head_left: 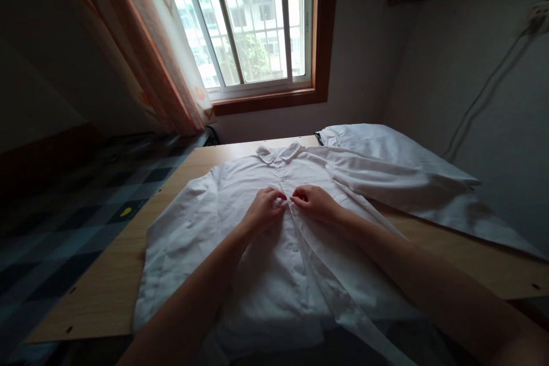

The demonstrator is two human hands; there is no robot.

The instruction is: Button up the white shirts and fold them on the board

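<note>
A white button-up shirt [253,251] lies front side up, its collar [281,152] pointing toward the window. Both hands meet at the middle of its front opening, a little below the collar. My left hand [268,206] is closed, its thumb and fingers pinching the shirt's front edge. Close beside it, my right hand [315,201] is also closed, pinching the placket from the other side. Below the hands the front edges hang apart, and a button [295,249] shows on the left one. One sleeve [429,189] stretches out to the right.
The shirt rests on a pale wooden board [109,266]. More folded white cloth [377,140] lies at the back right. To the left is a dark checked cloth surface [38,246]. A window [253,23] with an orange patterned curtain [150,51] stands behind; a cord [484,94] hangs along the right wall.
</note>
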